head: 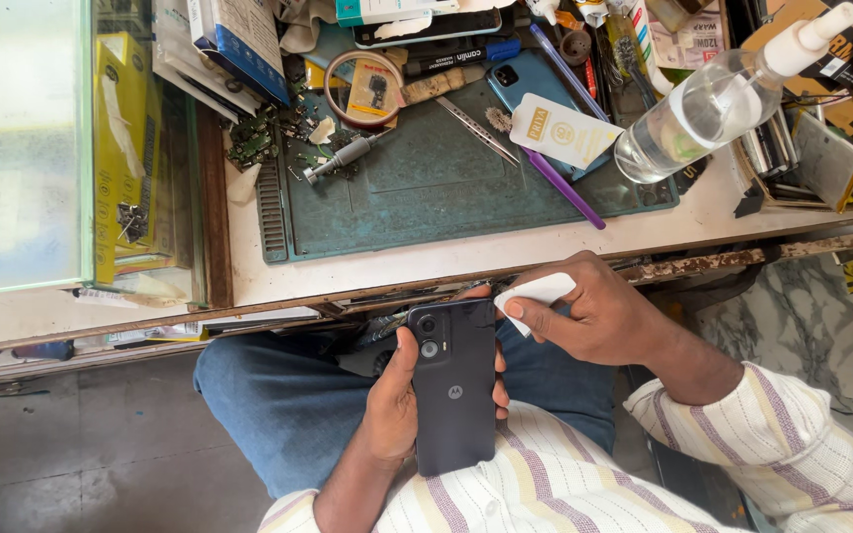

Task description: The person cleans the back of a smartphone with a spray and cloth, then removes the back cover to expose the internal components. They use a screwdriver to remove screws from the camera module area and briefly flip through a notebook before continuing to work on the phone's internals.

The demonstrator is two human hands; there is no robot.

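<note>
Bright even daylight, soft shadows, sharp focus, glare on glass pane (17, 138)

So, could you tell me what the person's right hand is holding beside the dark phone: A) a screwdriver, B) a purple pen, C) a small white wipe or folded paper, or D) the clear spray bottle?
C: the right hand pinches a small white wipe at the top corner of the dark phone, which the left hand holds with its back up; the clear spray bottle and purple pen lie on the bench.
</note>
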